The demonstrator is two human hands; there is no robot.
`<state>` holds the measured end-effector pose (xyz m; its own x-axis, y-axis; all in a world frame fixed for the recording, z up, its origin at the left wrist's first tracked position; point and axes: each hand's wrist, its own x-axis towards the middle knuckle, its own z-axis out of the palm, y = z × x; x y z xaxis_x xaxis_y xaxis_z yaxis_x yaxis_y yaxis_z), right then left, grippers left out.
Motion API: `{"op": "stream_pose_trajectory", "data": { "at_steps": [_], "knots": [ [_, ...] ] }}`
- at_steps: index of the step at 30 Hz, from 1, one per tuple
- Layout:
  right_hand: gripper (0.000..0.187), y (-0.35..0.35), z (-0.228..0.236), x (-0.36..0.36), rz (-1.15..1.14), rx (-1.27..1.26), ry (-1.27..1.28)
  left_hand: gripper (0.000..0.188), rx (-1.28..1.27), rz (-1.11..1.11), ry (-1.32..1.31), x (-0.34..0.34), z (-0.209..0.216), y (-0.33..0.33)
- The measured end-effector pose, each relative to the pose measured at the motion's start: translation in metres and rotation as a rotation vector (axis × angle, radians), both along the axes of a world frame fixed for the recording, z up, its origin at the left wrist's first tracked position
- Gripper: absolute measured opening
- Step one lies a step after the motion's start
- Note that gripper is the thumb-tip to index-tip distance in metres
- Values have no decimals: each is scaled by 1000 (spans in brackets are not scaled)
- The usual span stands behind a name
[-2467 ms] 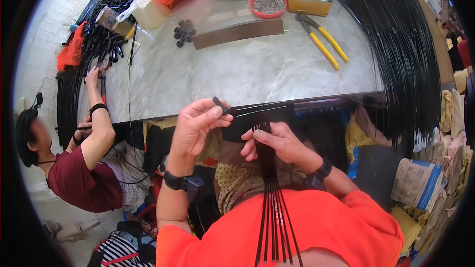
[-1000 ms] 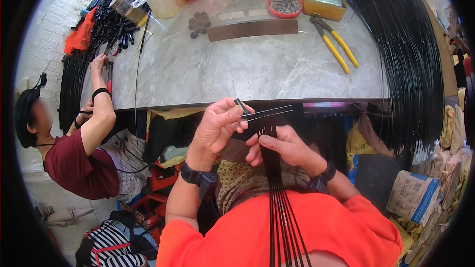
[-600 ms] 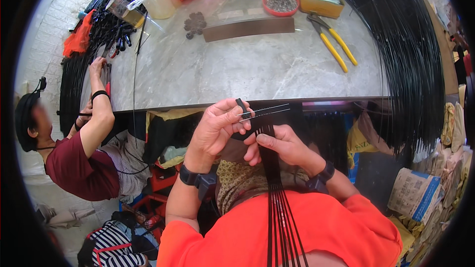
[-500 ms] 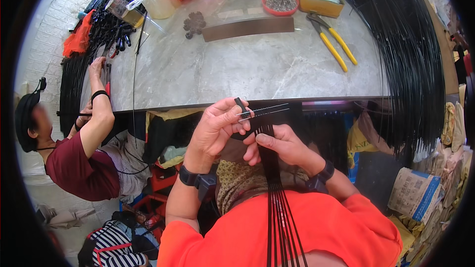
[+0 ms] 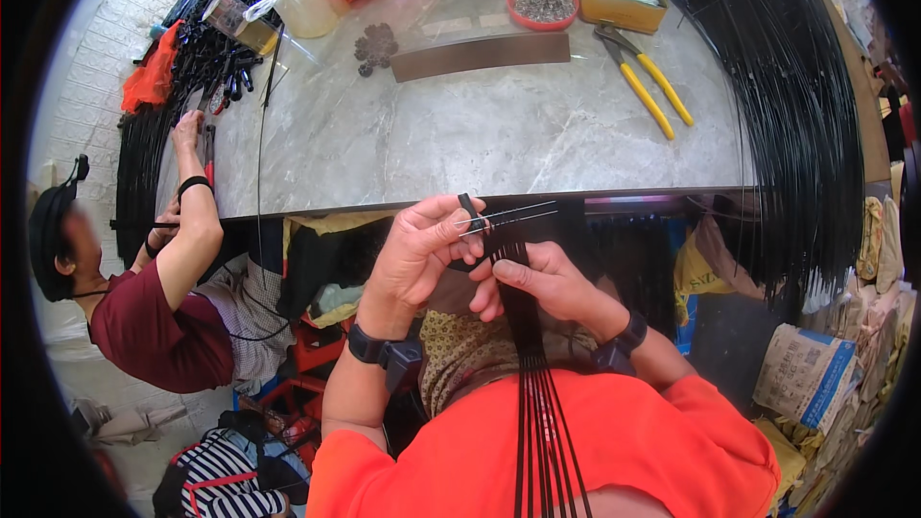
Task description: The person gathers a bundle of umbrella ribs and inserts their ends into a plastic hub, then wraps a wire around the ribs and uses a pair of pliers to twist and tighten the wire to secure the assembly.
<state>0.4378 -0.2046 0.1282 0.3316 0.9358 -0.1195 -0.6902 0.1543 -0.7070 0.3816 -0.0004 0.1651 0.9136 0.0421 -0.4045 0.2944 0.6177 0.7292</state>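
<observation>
In front of the table edge, my left hand [image 5: 422, 247] pinches a short dark piece [image 5: 470, 211] between thumb and fingers. Two thin metal needles [image 5: 528, 212] reach rightward from that grip, one above the other. Just below and to the right, my right hand [image 5: 554, 280] is closed, thumb on top, around a flat bundle of black strips [image 5: 522, 321]. The strips fan out downward over my orange shirt, and their upper tips stand close under the needles. Whether the needles pass through the strip tips cannot be made out.
On the grey table [image 5: 422, 153] are yellow-handled pliers [image 5: 648, 82], a brown flat bar [image 5: 480, 56], a red bowl of small metal parts [image 5: 543, 5] and a yellow box [image 5: 622, 2]. Long black strips [image 5: 777, 115] hang over the right side. A co-worker [image 5: 158, 317] works at left.
My left hand has dipped very slightly, and the needles now slope upward a little more to the right. My right hand keeps its hold on the strips almost unmoved.
</observation>
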Motion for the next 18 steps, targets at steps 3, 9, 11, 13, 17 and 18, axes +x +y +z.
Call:
{"op": "stream_pose_trajectory", "data": {
  "at_steps": [3,9,11,13,17,18],
  "knots": [
    [34,1,-1,0,0,1,-2,27,-31,-7,-5,-1,-1,2],
    [34,2,-2,0,3,1,-3,27,-23,-1,-11,0,1,2],
    [34,2,-3,0,3,-2,-5,27,-19,1,-11,0,0,1],
    [34,2,-3,0,2,-6,5,27,-14,3,-11,0,0,1],
    [34,3,-2,0,2,-13,13,27,33,23,-22,0,5,-1],
    [34,3,-1,0,-2,-14,13,27,58,40,-23,1,6,-2]
  ]
}}
